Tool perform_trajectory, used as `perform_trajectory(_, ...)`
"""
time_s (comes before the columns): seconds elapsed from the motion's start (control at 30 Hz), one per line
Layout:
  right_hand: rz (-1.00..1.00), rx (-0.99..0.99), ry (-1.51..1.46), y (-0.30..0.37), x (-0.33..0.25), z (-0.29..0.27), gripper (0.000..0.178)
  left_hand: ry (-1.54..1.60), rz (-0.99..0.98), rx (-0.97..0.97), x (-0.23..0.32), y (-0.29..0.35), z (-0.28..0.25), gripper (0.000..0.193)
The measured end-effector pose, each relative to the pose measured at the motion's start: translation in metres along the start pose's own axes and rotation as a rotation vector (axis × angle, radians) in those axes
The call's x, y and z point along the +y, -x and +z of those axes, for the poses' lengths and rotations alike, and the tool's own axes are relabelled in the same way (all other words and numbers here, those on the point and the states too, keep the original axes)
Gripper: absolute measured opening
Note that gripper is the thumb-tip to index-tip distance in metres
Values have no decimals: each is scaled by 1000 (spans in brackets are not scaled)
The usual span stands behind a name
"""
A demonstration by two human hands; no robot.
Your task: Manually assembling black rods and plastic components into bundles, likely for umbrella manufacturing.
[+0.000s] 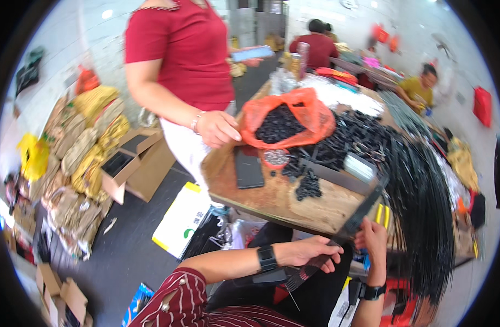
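At the grip itself, the left hand (314,254) is folded around a black strip bundle (305,274), which slants over the lap, its near end splitting into thin prongs. Just beyond and to the right, the right hand (372,240) has its fingers curled beside the same bundle; whether they pinch it, I cannot tell. The step seems to be steadying or aligning these strips; the next move probably calls for a firm left hold while the right fingers straighten or separate the lengths.

Just past the grip lies the wooden table (233,201), with yellow handles (382,215) close by the right hand. Farther ahead are a small heap of black pieces (309,186), a round container (275,158) and a dark phone (250,169); behind them, an orange bag (318,122) holds more black bits. Right of the grip, long black strips (422,218) hang over the table's side.
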State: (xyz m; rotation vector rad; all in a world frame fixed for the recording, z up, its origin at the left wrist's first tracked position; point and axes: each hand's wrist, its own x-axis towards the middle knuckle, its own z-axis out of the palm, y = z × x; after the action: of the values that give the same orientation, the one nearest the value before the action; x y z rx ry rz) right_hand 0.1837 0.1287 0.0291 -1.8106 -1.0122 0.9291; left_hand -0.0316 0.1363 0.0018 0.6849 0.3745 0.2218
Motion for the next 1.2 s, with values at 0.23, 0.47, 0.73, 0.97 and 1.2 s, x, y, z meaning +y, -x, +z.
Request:
perform_trajectory(0.23,8,-20,-165,-20,21,-1,34,-50,28,-13,-1,7,-8,31)
perform_trajectory(0.47,25,-2,-129,-29,13,7,29,-47,43,5,6,2,-22,35)
perform_trajectory(0.73,25,16,-166,-19,7,5,31,-58,23,21,11,-3,-13,35)
perform_trajectory(0.97,-6,-10,-145,-17,5,13,31,-36,29,55,9,-7,-8,37)
perform_trajectory(1.2,51,39,-133,-17,10,0,34,-9,-28,51,23,-44,6,40)
